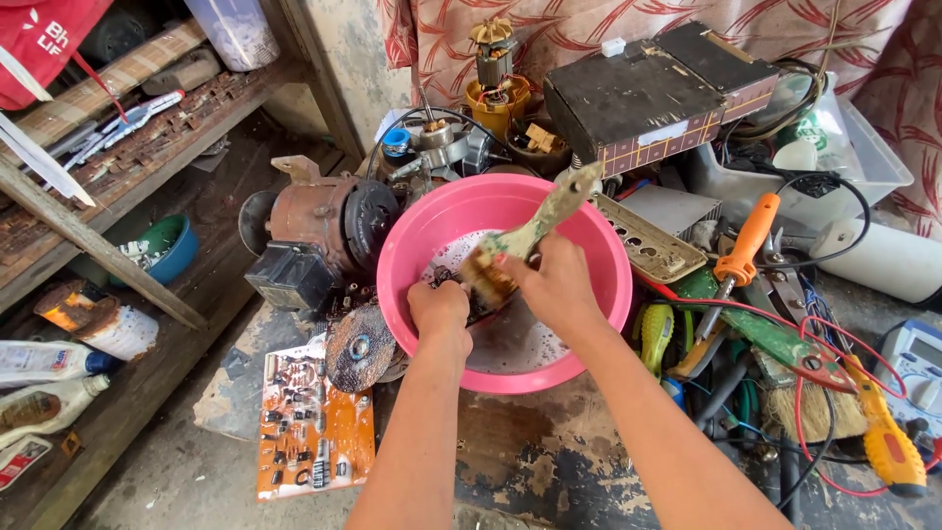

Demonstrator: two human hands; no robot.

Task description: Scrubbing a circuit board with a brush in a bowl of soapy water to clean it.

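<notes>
A pink plastic basin (589, 245) stands on the worn workbench and holds foamy liquid. Inside it, my left hand (440, 309) is closed on a small dark part that is mostly hidden by my fingers. My right hand (555, 285) grips a worn paintbrush (535, 231) with a pale, paint-stained handle. Its bristles press against the dark part, just right of my left hand.
A rusty electric motor (319, 231) sits left of the basin, with a grinding disc (359, 346) and an orange circuit board (314, 422) in front of it. Screwdrivers (743, 257), wires, a broom brush (805, 412) and a multimeter (913, 368) crowd the right. A dark box (648, 93) stands behind.
</notes>
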